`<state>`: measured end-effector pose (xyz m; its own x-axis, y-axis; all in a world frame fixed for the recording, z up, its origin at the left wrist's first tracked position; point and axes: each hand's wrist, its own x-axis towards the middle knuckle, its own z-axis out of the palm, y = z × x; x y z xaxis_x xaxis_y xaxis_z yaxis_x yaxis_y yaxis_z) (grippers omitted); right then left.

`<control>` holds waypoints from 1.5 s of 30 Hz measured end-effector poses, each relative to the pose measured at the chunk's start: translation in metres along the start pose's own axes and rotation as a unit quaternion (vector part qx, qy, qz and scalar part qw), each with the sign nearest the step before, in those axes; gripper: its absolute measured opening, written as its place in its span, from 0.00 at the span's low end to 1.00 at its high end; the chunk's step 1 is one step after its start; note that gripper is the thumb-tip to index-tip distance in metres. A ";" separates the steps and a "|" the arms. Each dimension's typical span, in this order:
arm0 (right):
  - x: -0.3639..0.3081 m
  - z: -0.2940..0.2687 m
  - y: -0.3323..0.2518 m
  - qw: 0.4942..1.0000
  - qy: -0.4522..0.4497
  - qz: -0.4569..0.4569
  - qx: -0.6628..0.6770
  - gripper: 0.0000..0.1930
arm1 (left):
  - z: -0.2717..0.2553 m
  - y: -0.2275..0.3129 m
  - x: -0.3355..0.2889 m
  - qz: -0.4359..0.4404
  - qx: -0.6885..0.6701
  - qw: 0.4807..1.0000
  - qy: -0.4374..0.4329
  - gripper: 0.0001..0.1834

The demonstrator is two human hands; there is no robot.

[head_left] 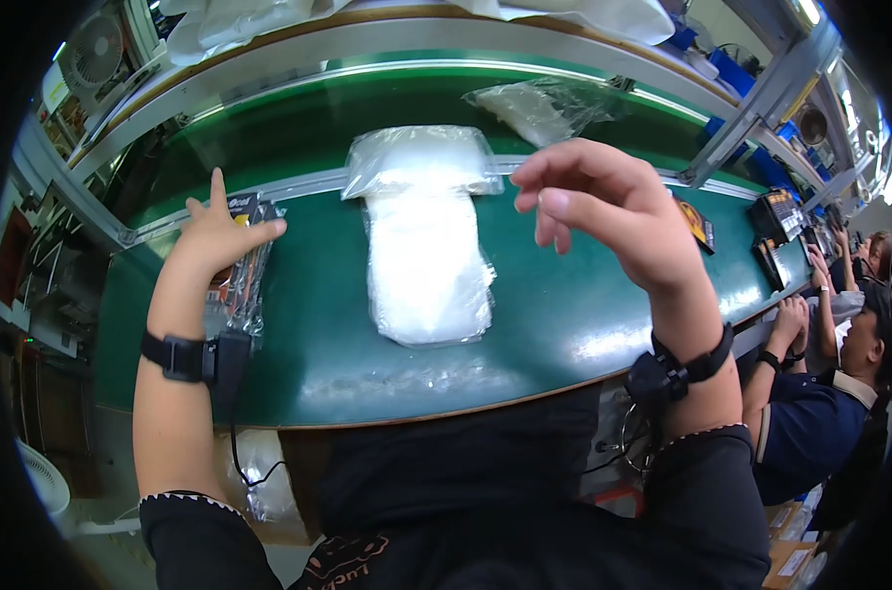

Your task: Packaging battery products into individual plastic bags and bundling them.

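My left hand [222, 234] is open, its fingers and thumb spread, over a pile of dark printed packs in clear plastic sleeves [246, 293] at the left of the table. The palm and wrist hide part of that pile. In the middle of the green table lies a long stack of clear plastic bags [426, 270]. A second, shorter stack of clear bags [416, 157] lies crosswise at its far end. Right of these, my right hand [603, 202] hovers with loosely curled fingers and the thumb apart; nothing shows in it.
Behind a metal rail runs a green belt [298, 123], with a loose clear bag [539, 110] on it. A shelf edge [397, 29] spans above. Black-and-orange boxes [778, 216] stand at the right, where a co-worker [825, 403] sits close by.
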<state>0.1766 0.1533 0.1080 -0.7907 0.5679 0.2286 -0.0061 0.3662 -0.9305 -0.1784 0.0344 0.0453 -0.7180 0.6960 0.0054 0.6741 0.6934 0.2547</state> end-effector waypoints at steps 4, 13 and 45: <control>0.007 -0.021 0.058 0.993 0.076 0.053 -0.074 0.12 | 0.018 -0.004 0.024 -0.007 0.042 0.998 -0.055 0.63; -0.046 -0.175 0.177 0.701 0.273 0.139 -0.644 0.26 | 0.020 -0.011 0.028 -0.011 0.011 1.000 -0.019 0.62; -0.069 -0.045 0.106 0.813 0.031 0.135 -0.566 0.43 | 0.055 0.076 -0.114 0.454 -0.264 0.851 -0.002 0.09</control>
<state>0.2579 0.1858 0.0061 -0.6372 0.7634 0.1057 0.7573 0.6457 -0.0979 -0.0364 0.0179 0.0109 0.0597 0.9014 0.4288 0.7783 -0.3110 0.5455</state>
